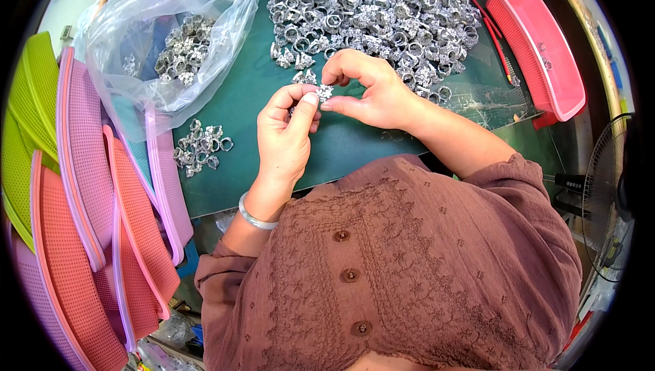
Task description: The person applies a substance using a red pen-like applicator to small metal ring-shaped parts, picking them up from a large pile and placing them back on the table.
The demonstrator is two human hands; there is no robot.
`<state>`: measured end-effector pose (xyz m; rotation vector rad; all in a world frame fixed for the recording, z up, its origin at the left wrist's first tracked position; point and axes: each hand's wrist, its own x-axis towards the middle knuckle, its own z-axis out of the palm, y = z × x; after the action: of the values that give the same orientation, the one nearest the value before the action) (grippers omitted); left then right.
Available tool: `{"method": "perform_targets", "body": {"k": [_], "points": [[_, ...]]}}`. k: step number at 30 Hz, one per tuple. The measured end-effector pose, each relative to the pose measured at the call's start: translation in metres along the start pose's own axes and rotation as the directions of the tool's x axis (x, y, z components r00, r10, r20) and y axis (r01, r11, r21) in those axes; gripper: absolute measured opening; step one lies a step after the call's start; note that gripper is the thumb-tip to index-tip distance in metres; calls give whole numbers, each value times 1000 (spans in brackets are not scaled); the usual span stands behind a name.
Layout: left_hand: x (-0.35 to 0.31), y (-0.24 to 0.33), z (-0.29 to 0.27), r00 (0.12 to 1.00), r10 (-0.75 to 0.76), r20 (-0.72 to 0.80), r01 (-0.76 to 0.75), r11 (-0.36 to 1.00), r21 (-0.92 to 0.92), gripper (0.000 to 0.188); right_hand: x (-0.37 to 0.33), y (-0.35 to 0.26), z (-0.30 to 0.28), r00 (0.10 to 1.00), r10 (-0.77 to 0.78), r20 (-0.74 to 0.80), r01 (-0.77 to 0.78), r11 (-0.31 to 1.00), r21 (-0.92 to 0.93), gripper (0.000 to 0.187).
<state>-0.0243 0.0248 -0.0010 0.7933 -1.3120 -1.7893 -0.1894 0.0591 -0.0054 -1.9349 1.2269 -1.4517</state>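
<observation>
A silvery ring with a cluster of bright stones (325,92) is held above the near part of the green table. My left hand (286,125) pinches it between thumb and forefinger, its other fingers curled; something dark shows partly behind them. From the other side, my right hand (372,91) brackets the same ring, forefinger at its top and thumb at its bottom. Just beyond my fingers lie a few loose rings (303,77), at the edge of a large heap of similar rings (375,12). A smaller group of rings (202,147) rests left of my left wrist.
An open clear plastic bag (235,50) with more rings inside stands at the far left. Red-handled pliers (497,36) lie beside a pink basket (539,43) at the right. Purple, orange and green baskets (82,159) crowd the left edge. A fan (607,193) stands far right.
</observation>
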Motion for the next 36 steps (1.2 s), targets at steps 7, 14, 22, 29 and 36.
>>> {"method": "perform_targets", "body": {"k": [7, 14, 22, 29, 36], "points": [[1, 2, 3, 1000, -3, -27, 3, 1000, -4, 12, 0, -1, 0, 1000, 16, 3, -16, 1000, 18, 26], [2, -2, -1, 992, -119, 48, 117, 993, 35, 22, 5, -2, 1, 989, -148, -3, 148, 985, -86, 27], [2, -5, -4, 993, 10, 118, -8, 1000, -24, 32, 2, 0, -1, 1000, 6, 11, -6, 999, 36, 33], [2, -7, -5, 992, 29, 126, -25, 999, -34, 34, 1, 2, -1, 1000, 26, 12, -26, 999, 41, 34], [8, -5, -24, 966, -182, 185, 248, 853, -459, 31, 11, 12, -19, 993, -118, 9, 112, 906, -408, 23]]}}
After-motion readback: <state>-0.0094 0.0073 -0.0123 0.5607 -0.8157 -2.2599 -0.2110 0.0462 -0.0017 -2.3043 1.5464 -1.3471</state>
